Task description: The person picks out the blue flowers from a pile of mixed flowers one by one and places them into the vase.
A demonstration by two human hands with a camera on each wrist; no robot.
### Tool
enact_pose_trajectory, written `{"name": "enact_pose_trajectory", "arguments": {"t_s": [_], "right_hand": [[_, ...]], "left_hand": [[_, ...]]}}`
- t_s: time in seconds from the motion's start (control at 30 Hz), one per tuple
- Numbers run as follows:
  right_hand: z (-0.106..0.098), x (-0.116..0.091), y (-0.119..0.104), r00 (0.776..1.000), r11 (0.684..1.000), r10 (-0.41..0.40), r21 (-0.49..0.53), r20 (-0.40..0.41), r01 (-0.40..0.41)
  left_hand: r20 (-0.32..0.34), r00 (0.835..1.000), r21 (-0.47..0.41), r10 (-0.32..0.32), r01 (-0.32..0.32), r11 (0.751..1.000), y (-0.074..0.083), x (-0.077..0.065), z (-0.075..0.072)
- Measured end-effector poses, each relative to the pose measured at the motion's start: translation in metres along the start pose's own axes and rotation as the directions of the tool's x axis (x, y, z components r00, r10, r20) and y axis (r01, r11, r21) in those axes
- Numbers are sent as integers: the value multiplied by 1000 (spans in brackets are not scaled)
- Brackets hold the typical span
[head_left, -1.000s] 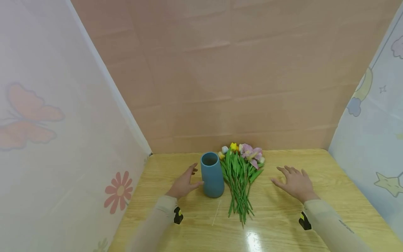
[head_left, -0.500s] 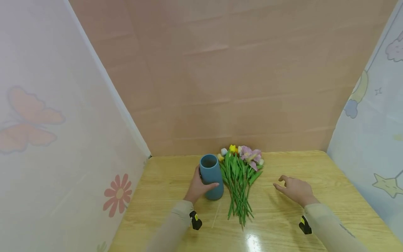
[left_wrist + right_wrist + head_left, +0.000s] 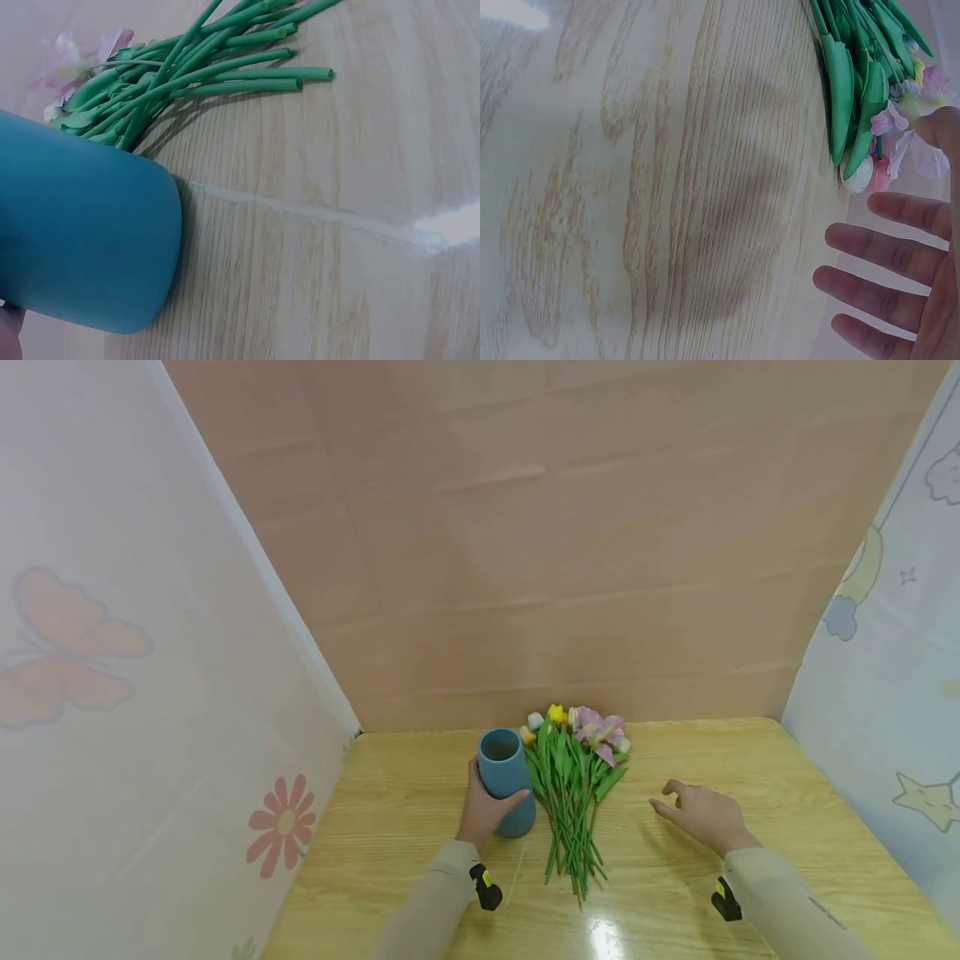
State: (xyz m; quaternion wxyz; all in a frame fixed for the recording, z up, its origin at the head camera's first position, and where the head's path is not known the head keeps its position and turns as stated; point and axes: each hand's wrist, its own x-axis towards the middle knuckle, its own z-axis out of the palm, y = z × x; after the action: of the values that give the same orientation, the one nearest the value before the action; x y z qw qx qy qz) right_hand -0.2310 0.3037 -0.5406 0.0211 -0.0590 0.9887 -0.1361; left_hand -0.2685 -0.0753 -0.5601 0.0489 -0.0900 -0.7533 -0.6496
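Observation:
A tall blue vase (image 3: 504,777) stands upright on the table, its dark mouth facing up. My left hand (image 3: 483,810) grips it from the left, thumb across the front and fingers round the far side. In the left wrist view the vase (image 3: 82,225) fills the left part. Right of it lies a bunch of artificial flowers (image 3: 572,785), green stems toward me, yellow, white and pink heads at the back. To the right of the bunch, my right hand (image 3: 705,814) hovers holding nothing, its fingers loosely bent. The right wrist view shows those fingers (image 3: 885,247) apart.
The light wooden table (image 3: 390,777) meets a brown cloth backdrop (image 3: 465,568) at its far edge. White printed curtains (image 3: 187,652) stand on the left, with another printed curtain (image 3: 900,693) on the right. A pale streak (image 3: 300,210) marks the tabletop before the vase.
My left hand has moved right, from beside the vase to a grip round it. My right hand's fingers have bent from a spread pose. The flowers have stayed put.

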Motion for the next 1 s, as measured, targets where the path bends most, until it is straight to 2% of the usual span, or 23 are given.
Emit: {"name": "enact_pose_trajectory", "arguments": {"t_s": [0.2, 0.37, 0.6, 0.77, 0.93, 1.0], "right_hand": [[3, 0, -1, 1000, 1000, -10, -3, -10, 10], [2, 1, -5, 1000, 1000, -16, 1, -5, 16], [1, 11, -26, 999, 998, -45, 33, 10, 45], [2, 25, -52, 999, 991, -26, 134, 45, 20], [16, 39, -72, 995, 966, 18, 256, 98, -43], [25, 43, -78, 994, 949, 32, 309, 107, -64]], "left_hand": [[26, 1000, 9, 4, -4, 1000, 5, -6, -1], [42, 999, 0, -17, 17, 1000, 7, -11, -2], [57, 998, 2, -22, 22, 1000, 15, -14, -3], [53, 999, -12, -11, 12, 1000, 21, -17, -3], [38, 999, -10, 31, -31, 999, 3, -14, -1], [40, 998, -15, 44, -43, 999, 3, -14, -1]]}}
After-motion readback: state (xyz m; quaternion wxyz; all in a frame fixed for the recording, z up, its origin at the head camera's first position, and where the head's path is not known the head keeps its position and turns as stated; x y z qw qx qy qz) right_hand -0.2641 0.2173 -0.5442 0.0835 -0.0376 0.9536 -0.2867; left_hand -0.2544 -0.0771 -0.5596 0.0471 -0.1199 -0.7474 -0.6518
